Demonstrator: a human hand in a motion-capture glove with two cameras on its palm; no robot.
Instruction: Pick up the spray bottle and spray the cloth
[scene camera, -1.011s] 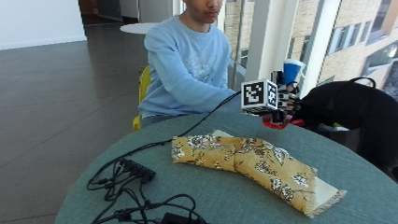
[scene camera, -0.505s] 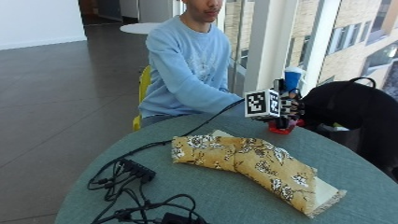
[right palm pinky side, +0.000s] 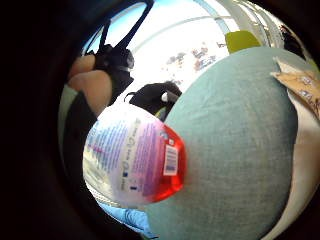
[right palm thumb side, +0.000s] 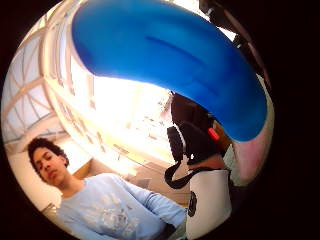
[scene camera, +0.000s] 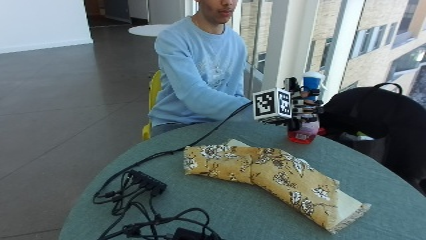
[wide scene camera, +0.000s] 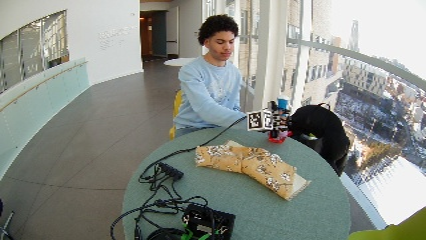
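A spray bottle (scene camera: 306, 131) with a blue head and red liquid in its base is upright at the far right edge of the round teal table (scene camera: 226, 215). My gloved right hand (scene camera: 303, 106) grips it around the neck. In the little finger side palm view the labelled bottle (right palm pinky side: 135, 160) fills the space beside the tabletop; I cannot tell whether its base touches the table. The blue head (right palm thumb side: 175, 55) looms close in the thumb side palm view. A yellow floral cloth (scene camera: 266, 172) lies folded across the table's middle, in front of the bottle and apart from it.
A black bag (scene camera: 379, 120) sits just beyond the table behind the bottle. Black cables and a power strip (scene camera: 143, 182) lie on the table's near left. A black box (wide scene camera: 206, 222) stands at the front edge. The person sits on a yellow chair (scene camera: 153, 95).
My hand and the bottle have come down a little toward the table and shifted slightly right. The cloth has not moved.
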